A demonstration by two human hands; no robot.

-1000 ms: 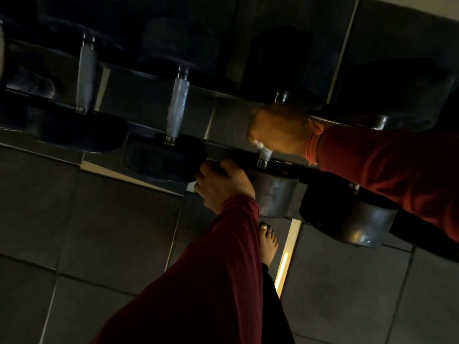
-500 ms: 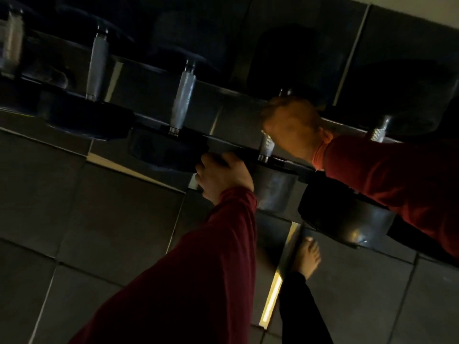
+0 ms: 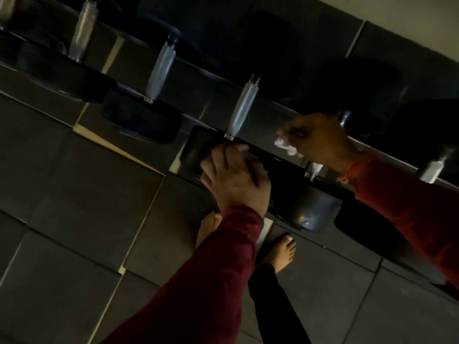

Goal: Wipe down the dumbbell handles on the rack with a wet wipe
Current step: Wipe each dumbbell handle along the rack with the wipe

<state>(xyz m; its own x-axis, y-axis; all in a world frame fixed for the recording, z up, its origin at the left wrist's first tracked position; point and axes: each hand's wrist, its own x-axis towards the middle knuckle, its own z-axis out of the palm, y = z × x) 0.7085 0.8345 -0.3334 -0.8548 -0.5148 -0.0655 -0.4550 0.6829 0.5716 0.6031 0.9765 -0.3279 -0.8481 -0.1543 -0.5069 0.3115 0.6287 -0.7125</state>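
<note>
Several dumbbells lie in a row on a dark rack (image 3: 278,155), their pale metal handles (image 3: 242,108) slanting from upper left to lower right. My right hand (image 3: 320,137) is closed on a crumpled white wet wipe (image 3: 285,145) and hovers just above and left of one handle (image 3: 315,170), which shows only at its lower end. My left hand (image 3: 233,175) lies over the black head (image 3: 196,150) of the neighbouring dumbbell, fingers curled on its edge. Both sleeves are dark red.
More handles (image 3: 161,68) and black heads (image 3: 141,120) stretch off to the upper left, and another handle (image 3: 432,170) sits on the right. A grey dumbbell head (image 3: 313,212) juts out below the rack. My bare feet (image 3: 283,252) stand on dark floor tiles (image 3: 74,219).
My right hand has come off the handle it was wrapped around and lifted slightly, with the wipe now showing. My left hand stays on the dumbbell head. Both feet are now in view.
</note>
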